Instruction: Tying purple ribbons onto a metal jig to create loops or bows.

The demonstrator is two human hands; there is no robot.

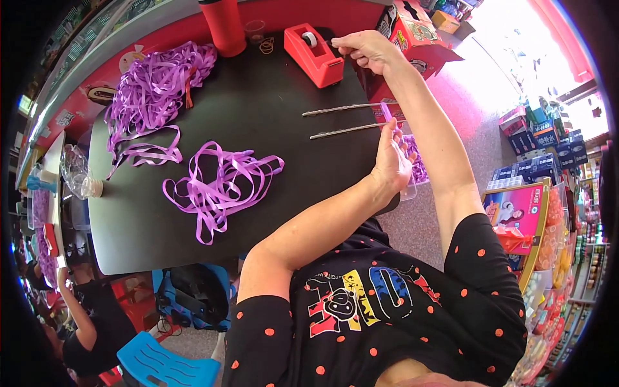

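Purple ribbon (386, 111) bridges two metal rods (342, 131) at the right edge of our black table (258, 122). Our left hand (393, 161) touches it; we cannot tell whether those fingers clamp. Our right hand (371, 50) has fingertips together beside a red tape dispenser (327, 74), near the far right corner.

Bold lettering (371, 297) on black shirt (351, 348); print on blue boxes (545, 164).

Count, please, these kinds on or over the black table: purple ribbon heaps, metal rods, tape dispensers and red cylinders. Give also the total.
Purple ribbon heaps: 2
Metal rods: 2
Tape dispenser: 1
Red cylinder: 1
Total: 6
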